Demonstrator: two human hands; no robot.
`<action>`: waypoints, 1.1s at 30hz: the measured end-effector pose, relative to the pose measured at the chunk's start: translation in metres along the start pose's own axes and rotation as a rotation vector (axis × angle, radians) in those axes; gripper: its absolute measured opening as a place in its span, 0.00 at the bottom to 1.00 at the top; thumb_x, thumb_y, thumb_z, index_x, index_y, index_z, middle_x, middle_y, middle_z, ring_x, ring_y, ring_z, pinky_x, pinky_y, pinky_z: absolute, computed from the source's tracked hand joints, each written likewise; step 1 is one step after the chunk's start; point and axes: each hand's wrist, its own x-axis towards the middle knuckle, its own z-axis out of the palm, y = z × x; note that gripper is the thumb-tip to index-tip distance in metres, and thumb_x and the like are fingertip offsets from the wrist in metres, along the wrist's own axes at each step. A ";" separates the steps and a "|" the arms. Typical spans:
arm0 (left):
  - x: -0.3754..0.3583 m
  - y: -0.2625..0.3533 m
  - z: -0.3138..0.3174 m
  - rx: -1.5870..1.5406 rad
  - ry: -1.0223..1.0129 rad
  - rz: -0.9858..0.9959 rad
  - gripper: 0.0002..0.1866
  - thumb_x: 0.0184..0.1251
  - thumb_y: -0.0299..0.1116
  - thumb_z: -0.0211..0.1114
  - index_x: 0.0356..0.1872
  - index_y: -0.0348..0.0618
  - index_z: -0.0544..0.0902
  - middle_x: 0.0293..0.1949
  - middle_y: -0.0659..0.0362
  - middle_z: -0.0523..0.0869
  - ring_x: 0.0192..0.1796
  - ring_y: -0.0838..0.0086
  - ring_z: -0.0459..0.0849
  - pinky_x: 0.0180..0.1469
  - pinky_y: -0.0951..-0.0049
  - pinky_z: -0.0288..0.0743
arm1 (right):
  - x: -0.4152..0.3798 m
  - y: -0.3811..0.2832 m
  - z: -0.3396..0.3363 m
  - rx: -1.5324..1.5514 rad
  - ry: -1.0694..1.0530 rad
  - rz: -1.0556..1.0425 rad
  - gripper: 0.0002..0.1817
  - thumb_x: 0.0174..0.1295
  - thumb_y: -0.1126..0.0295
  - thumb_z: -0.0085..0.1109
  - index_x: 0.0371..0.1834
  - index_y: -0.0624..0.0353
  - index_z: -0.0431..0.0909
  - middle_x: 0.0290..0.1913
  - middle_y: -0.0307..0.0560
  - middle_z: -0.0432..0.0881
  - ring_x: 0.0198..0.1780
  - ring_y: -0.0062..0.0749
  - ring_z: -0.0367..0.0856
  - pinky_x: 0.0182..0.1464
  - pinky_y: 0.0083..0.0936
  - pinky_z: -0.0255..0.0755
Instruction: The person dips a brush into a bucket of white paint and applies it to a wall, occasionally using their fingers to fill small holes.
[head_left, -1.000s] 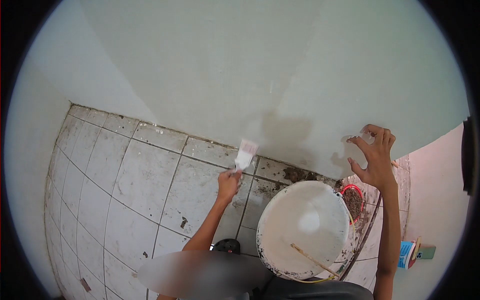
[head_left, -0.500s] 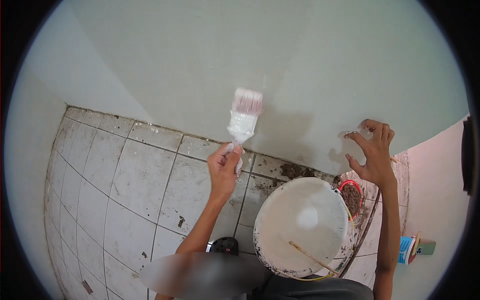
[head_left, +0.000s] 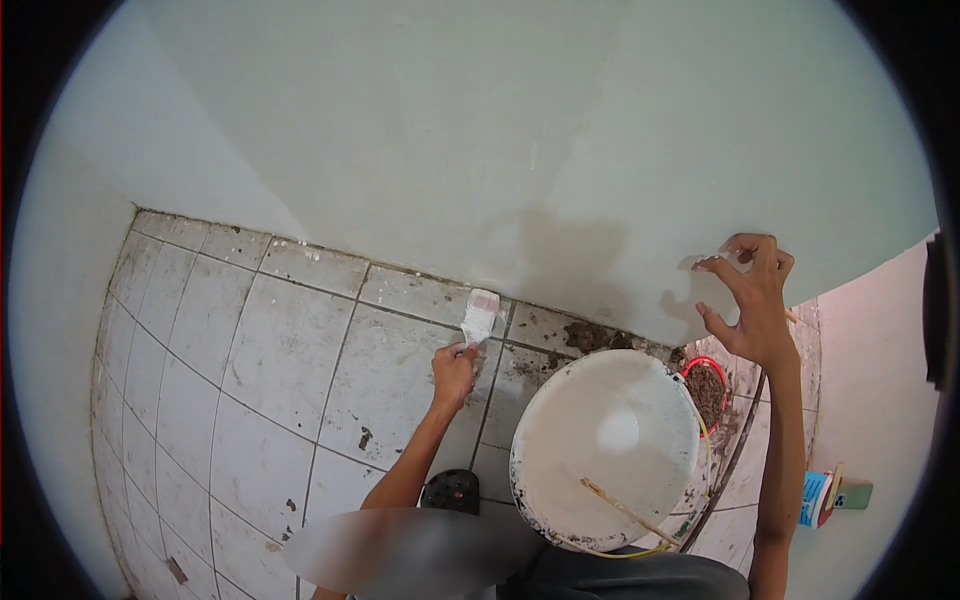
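Note:
My left hand (head_left: pixel 454 376) grips the handle of a paintbrush (head_left: pixel 482 312), its bristles upward and its ferrule coated in white paint. The bristle tips are at the foot of the pale green wall (head_left: pixel 400 130), along the line where it meets the tiles. Farther right, my right hand (head_left: pixel 755 300) is raised against the wall with fingers spread and curved, holding nothing; white specks show on its fingertips. Between my arms stands a paint-spattered white bucket (head_left: pixel 522 500) of whitish paint. A thin wooden stick (head_left: pixel 625 512) lies across its near side.
Dirty white floor tiles (head_left: pixel 270 350) run along the wall. Right of the bucket sits a red-rimmed container (head_left: pixel 722 385) of brown material. A blue-and-white tub (head_left: pixel 814 498) and a green rectangular object (head_left: pixel 852 494) are at the far right. A black shoe (head_left: pixel 451 491) shows below my left forearm.
My left hand has lowered the paintbrush from the wall face to the wall's bottom edge. My right hand stays almost where it was.

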 end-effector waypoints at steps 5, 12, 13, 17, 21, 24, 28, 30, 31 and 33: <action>0.010 0.044 0.014 -0.208 -0.075 0.053 0.11 0.71 0.36 0.63 0.34 0.38 0.84 0.16 0.68 0.72 0.14 0.83 0.67 0.13 0.78 0.55 | 0.001 -0.001 0.000 -0.011 0.001 -0.001 0.24 0.39 0.61 0.69 0.46 0.46 0.82 0.50 0.47 0.70 0.51 0.40 0.65 0.56 0.41 0.52; -0.035 0.064 -0.017 -0.310 -0.121 0.063 0.11 0.71 0.35 0.63 0.34 0.37 0.84 0.15 0.70 0.69 0.14 0.86 0.62 0.14 0.80 0.51 | -0.001 0.001 0.001 0.007 -0.021 0.008 0.25 0.39 0.60 0.69 0.46 0.46 0.82 0.51 0.47 0.69 0.51 0.40 0.66 0.57 0.41 0.52; -0.034 0.055 -0.019 -0.279 -0.114 0.029 0.11 0.71 0.34 0.62 0.34 0.36 0.84 0.15 0.70 0.69 0.14 0.86 0.63 0.14 0.79 0.51 | -0.001 0.002 0.001 0.011 -0.023 0.009 0.25 0.39 0.60 0.69 0.46 0.46 0.82 0.51 0.47 0.69 0.51 0.40 0.66 0.57 0.41 0.52; -0.004 0.017 -0.009 -0.185 -0.041 -0.042 0.10 0.70 0.33 0.62 0.33 0.37 0.84 0.15 0.69 0.70 0.13 0.84 0.64 0.13 0.78 0.52 | 0.000 0.000 0.000 0.000 -0.015 0.006 0.25 0.39 0.61 0.69 0.46 0.46 0.82 0.51 0.48 0.69 0.51 0.40 0.66 0.57 0.40 0.52; 0.006 0.048 0.014 -0.255 -0.033 0.041 0.11 0.70 0.34 0.62 0.33 0.37 0.84 0.15 0.68 0.71 0.13 0.84 0.65 0.13 0.78 0.53 | 0.000 0.001 0.000 -0.005 -0.024 -0.007 0.25 0.39 0.61 0.69 0.47 0.46 0.82 0.51 0.48 0.69 0.51 0.40 0.66 0.57 0.40 0.52; -0.023 0.076 0.008 -0.350 -0.054 0.103 0.11 0.71 0.36 0.63 0.33 0.38 0.84 0.16 0.68 0.71 0.15 0.84 0.66 0.14 0.79 0.53 | -0.001 0.003 0.000 0.000 -0.033 -0.011 0.26 0.39 0.61 0.69 0.47 0.47 0.82 0.52 0.48 0.69 0.51 0.40 0.66 0.58 0.40 0.52; -0.027 0.040 -0.020 -0.322 -0.052 -0.038 0.10 0.70 0.33 0.62 0.32 0.38 0.83 0.16 0.67 0.71 0.14 0.84 0.65 0.14 0.79 0.51 | -0.002 0.002 0.001 0.005 -0.017 -0.005 0.26 0.38 0.61 0.69 0.47 0.47 0.82 0.52 0.48 0.69 0.51 0.40 0.66 0.58 0.41 0.52; -0.023 0.027 -0.026 -0.321 -0.063 -0.055 0.09 0.70 0.33 0.62 0.32 0.38 0.83 0.16 0.67 0.72 0.13 0.84 0.65 0.13 0.79 0.50 | -0.002 0.002 0.001 0.005 -0.020 -0.002 0.26 0.38 0.61 0.69 0.47 0.47 0.82 0.52 0.48 0.69 0.51 0.40 0.66 0.58 0.41 0.52; -0.020 0.021 -0.028 -0.323 -0.067 -0.063 0.09 0.70 0.32 0.62 0.32 0.38 0.83 0.16 0.67 0.72 0.13 0.84 0.65 0.13 0.79 0.50 | -0.002 0.002 0.001 0.005 -0.021 -0.003 0.26 0.38 0.61 0.69 0.47 0.47 0.82 0.52 0.48 0.69 0.52 0.40 0.66 0.58 0.41 0.52; -0.013 0.012 -0.023 -0.297 -0.036 -0.095 0.09 0.69 0.33 0.62 0.32 0.38 0.82 0.16 0.66 0.72 0.13 0.83 0.65 0.13 0.79 0.50 | -0.002 0.002 0.000 0.013 -0.043 0.017 0.25 0.38 0.61 0.70 0.46 0.47 0.82 0.53 0.48 0.68 0.53 0.41 0.64 0.59 0.39 0.51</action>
